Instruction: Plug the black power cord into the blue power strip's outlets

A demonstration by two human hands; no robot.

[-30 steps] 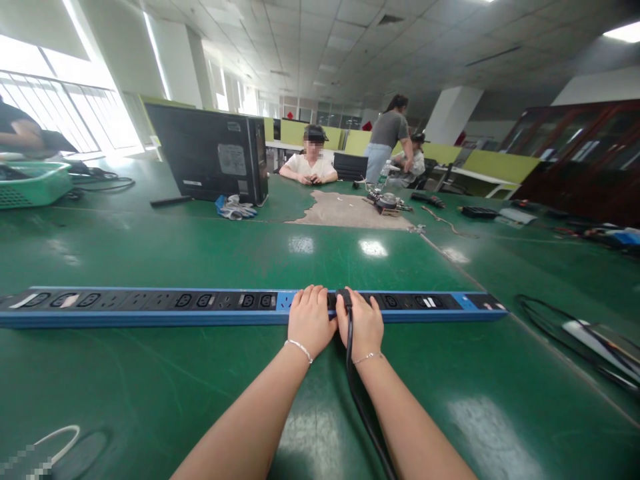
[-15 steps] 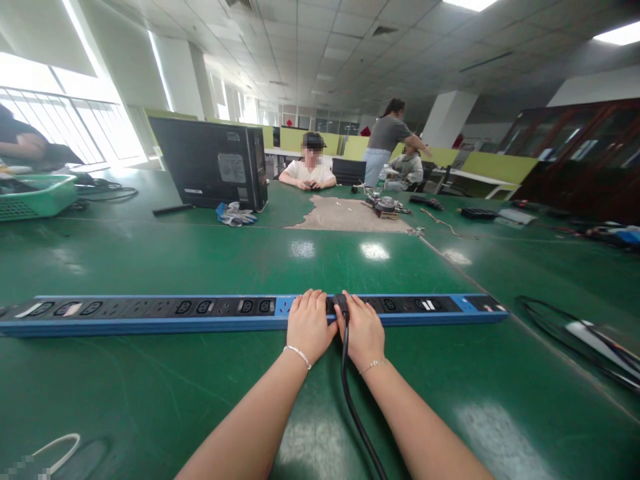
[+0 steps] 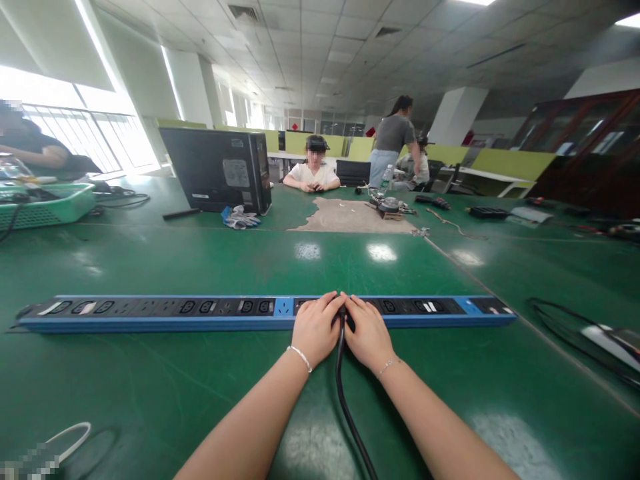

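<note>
A long blue power strip with black socket panels lies across the green table in front of me. My left hand and my right hand meet over its middle, right of a blue socket section. Between them, the fingers of both hands close round a black power plug, mostly hidden under the fingertips. From the plug a thick black cable runs down towards me between my forearms. How deep the plug sits in the socket is hidden.
A black computer case stands at the back left, with gloves before it. A green basket is at far left. Black cables lie at right. One person sits opposite; others are farther back and at left.
My fingers have drawn together over the plug, covering its top. My right hand has turned, its fingertips now meeting the left hand's. The view has shifted slightly left.
</note>
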